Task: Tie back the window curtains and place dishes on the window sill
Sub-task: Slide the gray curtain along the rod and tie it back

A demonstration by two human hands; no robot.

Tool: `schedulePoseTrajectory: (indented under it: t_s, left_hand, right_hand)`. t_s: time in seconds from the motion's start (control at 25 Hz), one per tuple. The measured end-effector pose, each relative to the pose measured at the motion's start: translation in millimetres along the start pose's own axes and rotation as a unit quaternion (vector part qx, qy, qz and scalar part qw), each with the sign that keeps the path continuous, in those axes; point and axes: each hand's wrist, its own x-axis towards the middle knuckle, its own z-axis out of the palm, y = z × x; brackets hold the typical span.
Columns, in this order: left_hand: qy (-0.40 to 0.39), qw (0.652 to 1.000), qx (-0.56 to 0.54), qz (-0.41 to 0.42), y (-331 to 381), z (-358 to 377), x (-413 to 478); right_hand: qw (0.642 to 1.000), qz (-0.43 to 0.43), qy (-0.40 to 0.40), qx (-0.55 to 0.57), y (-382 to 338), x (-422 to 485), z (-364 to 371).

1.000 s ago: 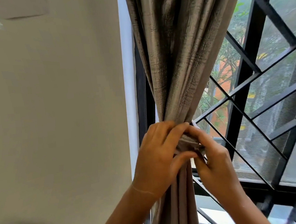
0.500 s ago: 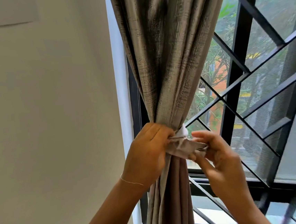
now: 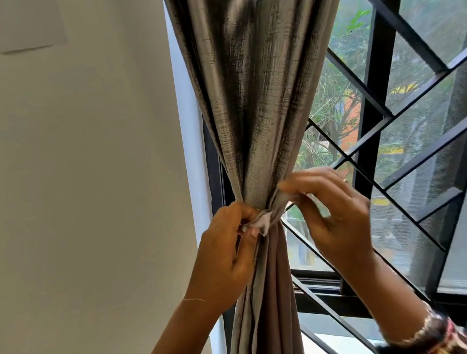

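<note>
Left hand [image 3: 228, 251] pinches the curtain tie [image 3: 263, 221]; right hand [image 3: 336, 218] pinches its other end; slack could free the curtain [image 3: 253, 103].

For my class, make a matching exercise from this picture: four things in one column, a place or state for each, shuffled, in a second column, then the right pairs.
Column A
1. curtain
2. left hand
3. right hand
4. window grille

Column B
a. black bars behind the fabric
b. pinches the pale end of the tie
c. gathered into a bunch
d. holds the tie on the window side

Pairs: 1-c, 2-b, 3-d, 4-a
</note>
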Motion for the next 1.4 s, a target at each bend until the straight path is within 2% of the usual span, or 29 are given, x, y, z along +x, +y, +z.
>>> schedulePoseTrajectory:
  t_s: [0.12, 0.24, 0.4, 0.52, 0.64, 0.8, 1.0, 1.16, 1.28, 1.36, 1.4]
  left_hand:
    - [0.016, 0.999, -0.038, -0.028, 0.2, -0.2, -5.0]
    - [0.029, 0.997, -0.058, -0.035, -0.6, -1.7, -8.0]
    - [0.045, 0.997, -0.059, -0.04, 0.5, -2.8, -9.1]
    - [0.066, 0.997, -0.045, -0.012, 3.8, -2.3, -8.1]
    - [0.078, 0.996, -0.031, -0.004, 5.6, 0.8, -6.2]
    - [0.089, 0.996, -0.02, 0.002, 5.1, 4.9, -6.3]
    - [0.086, 0.996, -0.014, -0.034, 0.5, 10.8, -4.9]
    - [0.088, 0.995, 0.021, -0.038, 3.7, 19.3, -3.6]
    - [0.108, 0.992, 0.04, -0.055, 4.8, 21.9, 1.1]
    - [0.125, 0.989, 0.049, -0.064, 3.3, 20.2, 3.2]
    - [0.131, 0.988, 0.052, -0.066, 2.8, 19.5, 3.7]
  right_hand:
    - [1.0, 0.01, 0.01, 0.025, 4.6, 5.1, 18.6]
    - [0.995, -0.072, 0.013, -0.066, 9.6, 4.4, 27.6]
    - [0.986, -0.124, -0.035, -0.104, 13.7, -9.8, 25.0]
    - [0.975, -0.123, -0.095, -0.161, 14.9, -20.4, 16.9]
    - [0.968, -0.115, -0.104, -0.196, 15.1, -24.0, 17.6]
    - [0.975, -0.102, -0.108, -0.166, 14.5, -20.6, 15.8]
    - [0.964, -0.058, -0.225, -0.128, 15.3, -9.2, 10.0]
    - [0.954, -0.029, -0.269, -0.127, 13.6, -0.6, 9.5]
    - [0.967, 0.02, -0.237, -0.087, 17.9, -5.0, 8.3]
    - [0.982, 0.13, -0.133, 0.015, 14.9, -23.5, 0.5]
    - [0.972, 0.206, -0.073, 0.084, 9.2, -36.4, -3.8]
